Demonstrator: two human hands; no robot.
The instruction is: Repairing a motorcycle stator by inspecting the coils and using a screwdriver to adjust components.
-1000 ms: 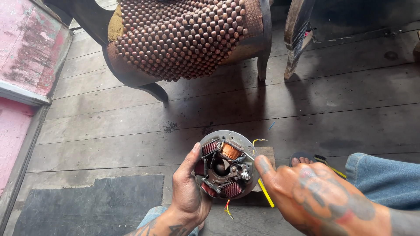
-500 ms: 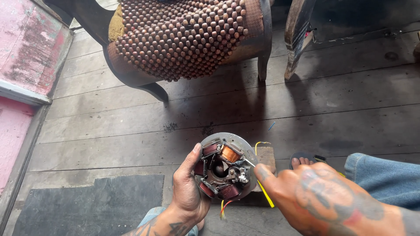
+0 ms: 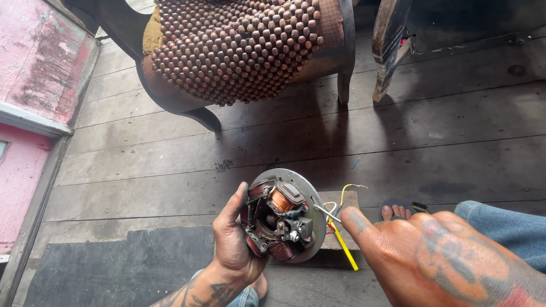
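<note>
My left hand [image 3: 233, 241] grips a round metal stator plate [image 3: 284, 215] with several copper coils, its coil side turned toward me. Coloured wires [image 3: 335, 213] trail from its right edge. My right hand [image 3: 432, 256], tattooed on the back, holds a screwdriver with a yellow handle [image 3: 344, 244]; its metal tip touches the plate's right side. A small wooden block [image 3: 341, 222] lies on the floor behind the plate.
A dark wooden chair with a beaded seat cover [image 3: 244, 48] stands ahead on the plank floor. A second wooden chair leg [image 3: 387, 51] is at the upper right. A pink wall [image 3: 34, 85] runs along the left. A dark mat [image 3: 114, 267] lies at the lower left. My sandalled foot [image 3: 398, 210] is at the right.
The plate has tilted slightly and my right hand has shifted a little lower right, keeping the screwdriver tip at the plate's edge.
</note>
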